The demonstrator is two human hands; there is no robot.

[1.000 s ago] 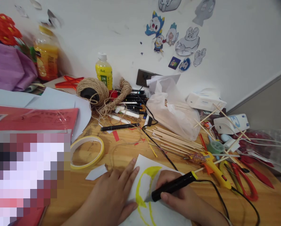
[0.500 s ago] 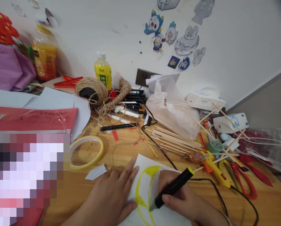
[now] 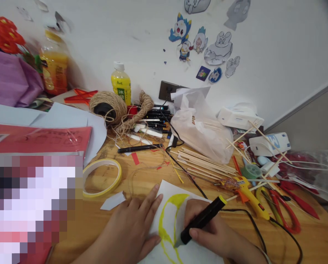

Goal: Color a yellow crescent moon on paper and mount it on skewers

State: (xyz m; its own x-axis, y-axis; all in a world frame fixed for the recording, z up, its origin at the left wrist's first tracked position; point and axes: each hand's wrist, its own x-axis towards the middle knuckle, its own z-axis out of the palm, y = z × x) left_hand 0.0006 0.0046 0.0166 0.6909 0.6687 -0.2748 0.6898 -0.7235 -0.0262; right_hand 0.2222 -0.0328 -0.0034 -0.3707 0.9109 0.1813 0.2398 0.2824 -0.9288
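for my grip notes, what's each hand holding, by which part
The right hand holds a thick, black, yellow-ended marker by its barrel, near the tip. The left hand grips nothing, resting partly on a white, yellow-marked paper sheet.

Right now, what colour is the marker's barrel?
The marker barrel is black, clearest in the head view.

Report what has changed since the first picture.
The black marker now slants more steeply, its tip shifted rightward and nearer the wearer. Nothing was grasped or released: the right hand still holds it, the left hand stays on the paper.
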